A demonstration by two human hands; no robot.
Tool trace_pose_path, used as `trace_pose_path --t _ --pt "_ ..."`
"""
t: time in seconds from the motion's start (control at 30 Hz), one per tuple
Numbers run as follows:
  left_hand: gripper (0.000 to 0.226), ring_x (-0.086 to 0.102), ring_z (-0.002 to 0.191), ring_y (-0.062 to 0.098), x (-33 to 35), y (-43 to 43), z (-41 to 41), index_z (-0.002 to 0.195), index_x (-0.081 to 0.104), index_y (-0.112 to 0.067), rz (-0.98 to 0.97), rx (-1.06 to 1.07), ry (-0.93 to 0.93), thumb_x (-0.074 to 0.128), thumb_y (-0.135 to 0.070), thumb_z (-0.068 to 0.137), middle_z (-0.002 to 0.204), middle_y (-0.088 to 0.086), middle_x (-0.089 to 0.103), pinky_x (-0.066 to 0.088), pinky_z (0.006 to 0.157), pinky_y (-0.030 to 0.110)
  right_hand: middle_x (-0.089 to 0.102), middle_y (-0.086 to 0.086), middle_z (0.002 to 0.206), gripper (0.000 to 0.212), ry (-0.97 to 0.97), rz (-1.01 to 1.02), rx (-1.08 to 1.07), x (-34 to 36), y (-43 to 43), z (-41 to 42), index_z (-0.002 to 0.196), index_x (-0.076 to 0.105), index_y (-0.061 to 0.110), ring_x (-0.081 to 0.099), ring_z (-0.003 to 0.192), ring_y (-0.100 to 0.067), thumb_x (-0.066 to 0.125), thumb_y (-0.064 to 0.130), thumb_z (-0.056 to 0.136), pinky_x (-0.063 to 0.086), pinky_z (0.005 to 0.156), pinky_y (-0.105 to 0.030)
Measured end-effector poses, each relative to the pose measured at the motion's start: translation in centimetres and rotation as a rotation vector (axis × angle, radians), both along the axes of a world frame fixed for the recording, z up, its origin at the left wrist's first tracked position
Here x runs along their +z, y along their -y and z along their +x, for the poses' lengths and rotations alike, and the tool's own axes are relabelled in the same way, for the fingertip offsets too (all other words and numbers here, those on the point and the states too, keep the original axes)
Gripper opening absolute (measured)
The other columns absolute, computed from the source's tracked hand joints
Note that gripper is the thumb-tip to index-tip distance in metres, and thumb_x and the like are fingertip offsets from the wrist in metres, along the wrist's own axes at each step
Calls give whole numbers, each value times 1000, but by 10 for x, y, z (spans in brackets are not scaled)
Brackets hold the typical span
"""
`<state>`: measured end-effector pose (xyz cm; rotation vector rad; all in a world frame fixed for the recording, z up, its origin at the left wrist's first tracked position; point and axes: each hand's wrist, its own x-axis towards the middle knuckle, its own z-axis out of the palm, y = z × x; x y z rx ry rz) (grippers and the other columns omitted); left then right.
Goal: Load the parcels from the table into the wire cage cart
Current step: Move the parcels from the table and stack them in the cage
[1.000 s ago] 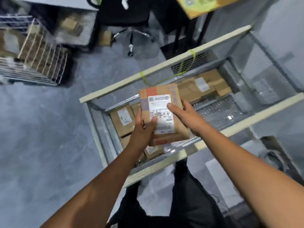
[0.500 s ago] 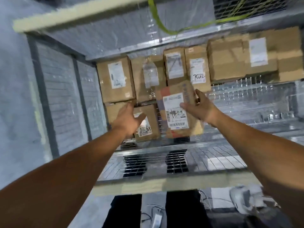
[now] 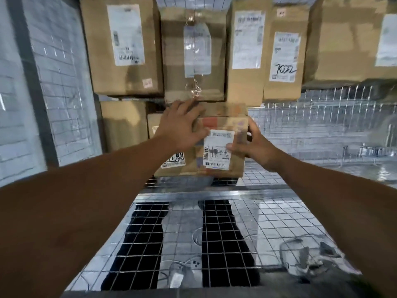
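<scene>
A brown cardboard parcel point(image 3: 221, 127) with a white barcode label and an orange patch lies low inside the wire cage cart point(image 3: 322, 134). It sits beside a parcel with a scribbled label point(image 3: 173, 163). My right hand point(image 3: 256, 147) grips its right edge, thumb on the label. My left hand point(image 3: 179, 127) rests spread over its upper left corner, fingers straight. Whether the parcel's underside touches the mesh floor is hidden.
Several labelled brown parcels line the cart's far side, among them a tall one point(image 3: 122, 46), a taped one point(image 3: 193, 54) and a large one point(image 3: 352, 39). Another box point(image 3: 123, 125) stands at the left. The cart's near mesh wall point(image 3: 279, 222) is under my arms. Bare mesh floor lies to the right.
I have leaned further into the cart and the parcel has gone down beside the scribbled-label parcel. My left hand, free half a second ago, now lies on the parcel.
</scene>
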<state>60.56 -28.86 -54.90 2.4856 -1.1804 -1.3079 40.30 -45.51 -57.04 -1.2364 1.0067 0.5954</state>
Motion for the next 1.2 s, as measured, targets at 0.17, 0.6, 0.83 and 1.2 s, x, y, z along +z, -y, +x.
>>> trace_pose_path --t 0.17,0.6,0.83,1.2 --pt "78 13 157 30 -9 -9 -5 155 38 -36 -66 16 -86 37 -72 87 165 -1 36 6 126 56 61 3 135 89 -44 50 -12 -7 6 0 152 30 31 65 118 -16 86 36 83 58 90 -39" --pt "82 3 158 31 -31 13 -11 163 19 -28 31 -50 96 56 -58 96 171 1 15 4 126 55 69 -1 124 60 -155 -63 -35 -23 10 49 143 41 27 68 105 -20 66 57 96 55 80 -39" --pt "81 -10 159 32 -25 15 -23 163 17 -33 159 -140 97 54 -61 97 173 2 -1 -5 126 58 58 -12 145 82 -283 -40 183 -12 13 41 154 37 21 54 129 -37 37 79 97 47 103 -54" --pt "83 7 158 31 94 14 -23 164 18 -28 144 -55 55 50 -65 97 172 2 14 10 126 54 28 -6 170 83 -174 -300 225 122 17 43 168 3 25 47 145 -31 44 60 106 37 100 -30"
